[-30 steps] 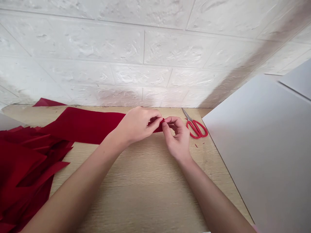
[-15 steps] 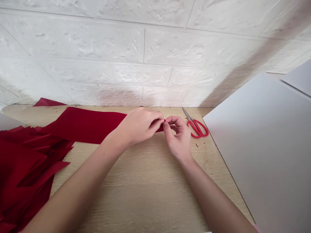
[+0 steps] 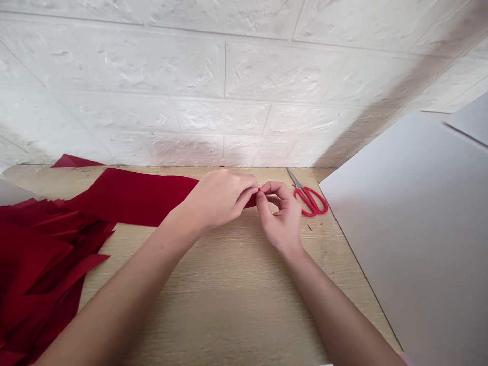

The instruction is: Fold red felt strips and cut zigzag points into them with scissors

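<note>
A long red paper sheet [image 3: 133, 195] lies across the back of the wooden table [image 3: 229, 295]. My left hand [image 3: 217, 198] covers its right end, fingers curled and pinching the paper's edge. My right hand [image 3: 280, 213] meets it from the right, thumb and forefinger pinched on the same red edge at about the middle of the table's far side. Both hands touch at the fingertips. The part of the paper under my left hand is hidden.
Red-handled scissors [image 3: 309, 195] lie just right of my right hand. A pile of red paper pieces [image 3: 38, 264] fills the left side. A large white board [image 3: 419, 239] covers the right. A white brick wall [image 3: 229, 86] stands behind the table.
My hands have stayed at the paper's right end with only slight finger shifts. The view has drifted a little.
</note>
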Demonstrator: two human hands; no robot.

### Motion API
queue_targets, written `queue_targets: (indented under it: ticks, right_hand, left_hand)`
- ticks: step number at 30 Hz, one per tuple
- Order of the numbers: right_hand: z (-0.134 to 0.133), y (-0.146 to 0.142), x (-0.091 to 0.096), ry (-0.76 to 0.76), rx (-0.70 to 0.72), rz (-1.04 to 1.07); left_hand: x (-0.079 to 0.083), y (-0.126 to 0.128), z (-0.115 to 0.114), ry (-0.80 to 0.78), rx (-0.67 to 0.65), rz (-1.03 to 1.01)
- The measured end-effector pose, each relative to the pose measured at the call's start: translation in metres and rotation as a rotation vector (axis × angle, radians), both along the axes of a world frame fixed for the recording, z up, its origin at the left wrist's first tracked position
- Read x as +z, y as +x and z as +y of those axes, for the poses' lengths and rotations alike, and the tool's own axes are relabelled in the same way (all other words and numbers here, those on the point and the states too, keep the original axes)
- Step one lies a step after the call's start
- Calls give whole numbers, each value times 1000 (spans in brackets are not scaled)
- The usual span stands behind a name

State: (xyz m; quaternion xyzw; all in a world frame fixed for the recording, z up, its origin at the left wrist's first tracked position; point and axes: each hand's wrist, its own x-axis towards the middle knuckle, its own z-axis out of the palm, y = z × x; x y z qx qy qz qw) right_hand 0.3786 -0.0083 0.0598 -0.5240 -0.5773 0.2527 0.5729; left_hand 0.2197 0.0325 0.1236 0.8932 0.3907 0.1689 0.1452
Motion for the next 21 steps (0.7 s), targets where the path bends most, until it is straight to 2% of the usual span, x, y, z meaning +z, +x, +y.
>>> queue_targets:
  ticks: [13,21]
  right_hand:
    - [2,1,-3,-44,7,42]
    - [3,1,-4,-68,17,57]
  left_hand:
    - [-3,0,0,36,-24,14]
    - [-5,1,1,38,17,-7]
